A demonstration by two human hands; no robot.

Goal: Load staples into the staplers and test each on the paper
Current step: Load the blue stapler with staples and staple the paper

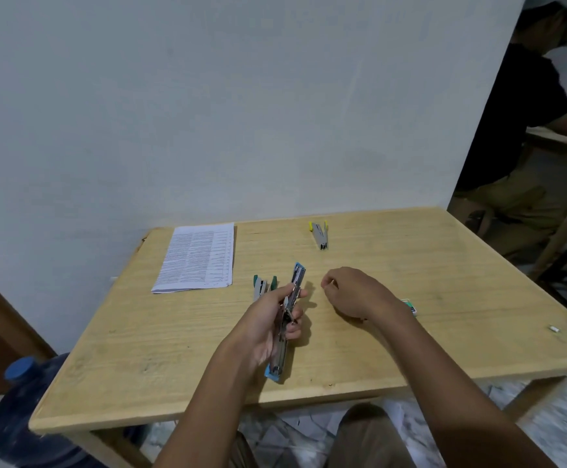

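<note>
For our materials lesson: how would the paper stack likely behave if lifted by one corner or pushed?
The paper is a thin stack, so it would probably droop. Its near edge looks fanned, so sheets may slip apart. Lying flat on the table, it should slide, not tip.

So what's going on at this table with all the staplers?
A person at a wooden table seems to be loading staplers. Their left hand grips a blue stapler, swung open. The right hand hovers beside it with fingers curled; whether it pinches staples is too small to tell. A green stapler lies behind the left hand, a yellow stapler farther back, printed paper at the far left, and a staple box by the right wrist.
</note>
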